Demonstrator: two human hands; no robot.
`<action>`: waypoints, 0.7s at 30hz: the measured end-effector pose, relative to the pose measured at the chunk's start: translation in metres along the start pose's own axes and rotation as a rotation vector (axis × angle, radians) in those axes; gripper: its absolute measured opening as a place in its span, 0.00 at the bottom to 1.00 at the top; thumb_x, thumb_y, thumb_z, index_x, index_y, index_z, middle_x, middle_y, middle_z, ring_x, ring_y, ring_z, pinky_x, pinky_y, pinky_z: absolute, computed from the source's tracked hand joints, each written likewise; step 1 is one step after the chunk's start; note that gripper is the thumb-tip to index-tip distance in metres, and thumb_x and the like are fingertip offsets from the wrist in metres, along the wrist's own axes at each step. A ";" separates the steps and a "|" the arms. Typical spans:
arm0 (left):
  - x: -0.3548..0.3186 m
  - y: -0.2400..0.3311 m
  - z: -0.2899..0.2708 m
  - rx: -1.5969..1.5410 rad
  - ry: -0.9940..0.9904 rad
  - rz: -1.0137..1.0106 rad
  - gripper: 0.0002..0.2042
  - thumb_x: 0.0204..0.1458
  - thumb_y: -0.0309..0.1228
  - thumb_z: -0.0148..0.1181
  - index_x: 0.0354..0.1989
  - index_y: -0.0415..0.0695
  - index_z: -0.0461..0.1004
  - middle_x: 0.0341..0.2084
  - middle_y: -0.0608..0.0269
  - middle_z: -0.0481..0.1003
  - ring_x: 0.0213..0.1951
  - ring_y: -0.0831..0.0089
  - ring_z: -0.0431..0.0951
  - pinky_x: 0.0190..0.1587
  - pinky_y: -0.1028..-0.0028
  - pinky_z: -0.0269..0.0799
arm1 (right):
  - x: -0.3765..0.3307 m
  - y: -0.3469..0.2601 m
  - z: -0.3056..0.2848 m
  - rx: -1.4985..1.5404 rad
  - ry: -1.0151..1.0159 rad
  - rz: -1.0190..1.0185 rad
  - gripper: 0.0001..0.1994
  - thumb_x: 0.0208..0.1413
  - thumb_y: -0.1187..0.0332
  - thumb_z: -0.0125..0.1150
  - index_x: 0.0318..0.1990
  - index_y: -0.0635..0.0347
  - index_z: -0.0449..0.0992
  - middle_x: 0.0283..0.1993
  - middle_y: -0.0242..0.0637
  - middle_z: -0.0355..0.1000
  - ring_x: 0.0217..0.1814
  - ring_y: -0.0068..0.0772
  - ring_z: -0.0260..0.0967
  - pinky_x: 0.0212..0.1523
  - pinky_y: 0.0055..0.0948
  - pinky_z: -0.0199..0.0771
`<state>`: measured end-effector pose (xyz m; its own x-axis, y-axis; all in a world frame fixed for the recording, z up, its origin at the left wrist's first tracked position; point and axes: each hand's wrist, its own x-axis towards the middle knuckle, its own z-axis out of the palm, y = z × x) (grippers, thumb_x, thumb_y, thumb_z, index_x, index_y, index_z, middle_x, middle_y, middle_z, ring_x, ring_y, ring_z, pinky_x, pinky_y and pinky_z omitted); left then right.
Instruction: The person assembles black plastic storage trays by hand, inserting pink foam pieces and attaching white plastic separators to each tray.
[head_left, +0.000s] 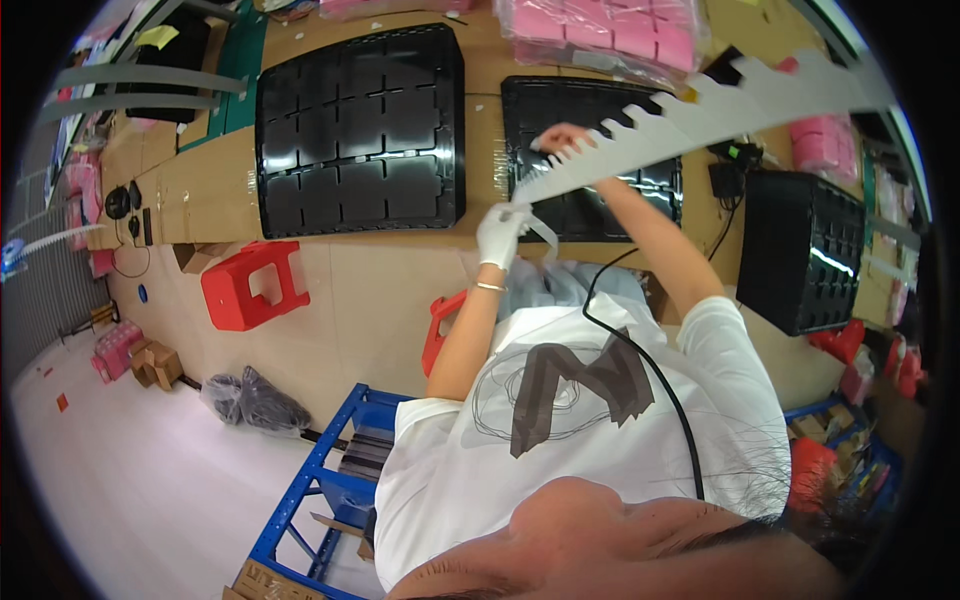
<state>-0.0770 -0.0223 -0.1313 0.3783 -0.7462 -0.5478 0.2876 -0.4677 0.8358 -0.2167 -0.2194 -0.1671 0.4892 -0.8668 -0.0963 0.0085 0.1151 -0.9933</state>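
My left hand (500, 236), in a white glove, is closed beside the near left corner of a black compartmented tray (518, 122). A thin pale strip (545, 232) hangs in a curl from its fingers. Across the view from the upper right runs a long white strip with a toothed edge (690, 130); its narrow end meets this hand. Whether both strips are one piece, I cannot tell. Over the black tray reaches my bare right hand (566, 138), its fingers loosely apart and partly hidden by the toothed strip.
Left of the hands, on the cardboard-covered table (215, 190), lies a larger black tray (360, 130). Wrapped pink trays (610, 30) are behind. A black tray stack (800, 250) stands right. Red stools (255, 285) and a blue metal frame (320, 480) are nearby. A black cable (650, 360) crosses my shirt.
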 end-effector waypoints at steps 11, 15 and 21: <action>0.009 -0.012 0.011 0.261 -0.167 0.032 0.09 0.52 0.32 0.63 0.38 0.40 0.79 0.29 0.60 0.80 0.33 0.74 0.80 0.38 0.74 0.75 | 0.122 -0.002 -0.002 -0.991 -0.030 0.001 0.09 0.50 0.63 0.66 0.34 0.56 0.76 0.29 0.41 0.74 0.34 0.48 0.74 0.36 0.43 0.71; 0.015 -0.005 0.013 0.184 -0.208 -0.010 0.08 0.53 0.30 0.62 0.37 0.40 0.79 0.28 0.63 0.79 0.31 0.78 0.78 0.36 0.76 0.74 | 0.125 0.011 -0.008 -1.006 0.033 -0.067 0.10 0.49 0.62 0.66 0.35 0.56 0.76 0.28 0.41 0.73 0.35 0.48 0.73 0.37 0.44 0.71; 0.019 -0.006 0.008 0.120 -0.178 -0.047 0.10 0.54 0.35 0.64 0.36 0.40 0.79 0.28 0.62 0.79 0.30 0.77 0.78 0.36 0.76 0.74 | 0.122 0.005 0.004 -1.024 0.062 -0.002 0.10 0.50 0.62 0.65 0.34 0.56 0.76 0.32 0.41 0.76 0.41 0.47 0.74 0.43 0.46 0.69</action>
<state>-0.0783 -0.0375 -0.1465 0.2023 -0.7894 -0.5796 0.1900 -0.5489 0.8140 -0.1532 -0.3225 -0.1836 0.4435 -0.8936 -0.0690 -0.7537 -0.3302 -0.5682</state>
